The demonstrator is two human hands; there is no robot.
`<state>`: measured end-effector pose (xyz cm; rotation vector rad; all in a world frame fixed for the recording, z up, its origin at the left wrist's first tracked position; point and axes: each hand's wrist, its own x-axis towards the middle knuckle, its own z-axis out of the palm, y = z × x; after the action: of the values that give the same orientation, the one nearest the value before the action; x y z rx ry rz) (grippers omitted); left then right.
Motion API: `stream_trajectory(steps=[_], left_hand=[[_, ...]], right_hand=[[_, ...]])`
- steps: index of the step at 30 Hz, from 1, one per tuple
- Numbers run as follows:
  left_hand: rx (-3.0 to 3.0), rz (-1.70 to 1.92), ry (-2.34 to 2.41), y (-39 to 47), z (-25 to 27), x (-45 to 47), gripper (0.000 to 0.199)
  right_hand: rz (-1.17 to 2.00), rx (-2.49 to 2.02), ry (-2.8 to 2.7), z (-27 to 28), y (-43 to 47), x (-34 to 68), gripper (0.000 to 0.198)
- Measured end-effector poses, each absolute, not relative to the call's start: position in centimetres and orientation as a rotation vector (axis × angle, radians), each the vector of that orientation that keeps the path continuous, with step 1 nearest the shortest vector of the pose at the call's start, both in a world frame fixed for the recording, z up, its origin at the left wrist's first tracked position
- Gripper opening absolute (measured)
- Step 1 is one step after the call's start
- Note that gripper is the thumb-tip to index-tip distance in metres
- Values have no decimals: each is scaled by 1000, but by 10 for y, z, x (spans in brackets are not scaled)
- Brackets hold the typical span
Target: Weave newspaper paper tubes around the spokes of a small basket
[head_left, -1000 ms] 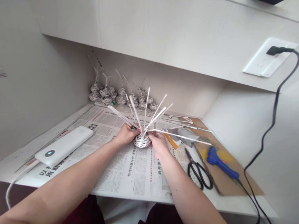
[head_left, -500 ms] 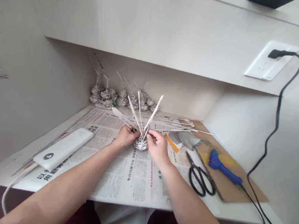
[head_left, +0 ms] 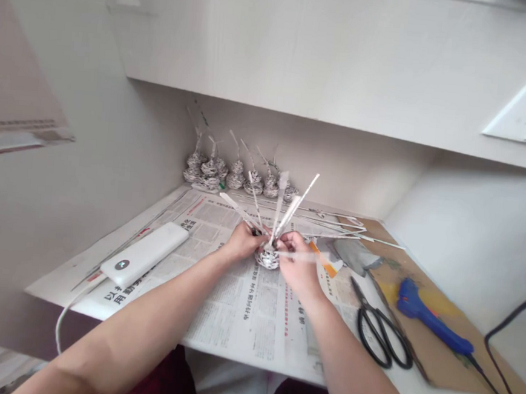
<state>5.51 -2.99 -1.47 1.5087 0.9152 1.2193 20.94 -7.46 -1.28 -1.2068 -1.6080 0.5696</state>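
A small round piece woven from rolled newspaper strips (head_left: 268, 257) stands on the newspaper between my hands. Several long paper strips (head_left: 295, 207) fan up and outward from its top. My left hand (head_left: 243, 241) is closed at its left side, its fingertips gripping the weave near the strip bases. At the right side, my right hand (head_left: 299, 257) has its fingers bent around the base of a strip. One pale strip, smeared by motion, lies across that hand and points right.
Several finished gourd-shaped woven pieces (head_left: 236, 174) line the back wall. A white power bank (head_left: 146, 252) with a cable lies left. Black-handled scissors (head_left: 382, 328), a blue glue gun (head_left: 433, 316) on cardboard (head_left: 441, 369), and loose paper strips (head_left: 347, 220) lie right and behind.
The camera view has turned left, so everything appears further right. One strip has come down to the right across my right hand, and the upright strips stand at different angles.
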Motion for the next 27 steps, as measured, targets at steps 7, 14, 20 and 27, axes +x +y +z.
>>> stream_trajectory(steps=[7, 14, 20, 27], left_hand=[[1455, 1212, 939, -32, -16, 60, 20], [1484, 1215, 938, -33, -20, 60, 19], [1535, 1213, 918, -32, -18, 60, 22], [1446, 1281, 938, -36, -11, 60, 23]], right_hand=[[694, -1266, -1423, -13, -70, 208, 13], [694, -1402, -1397, -20, -62, 213, 18], [955, -1120, -1095, -17, -61, 204, 17], [1073, -907, -992, -11, -64, 206, 27]])
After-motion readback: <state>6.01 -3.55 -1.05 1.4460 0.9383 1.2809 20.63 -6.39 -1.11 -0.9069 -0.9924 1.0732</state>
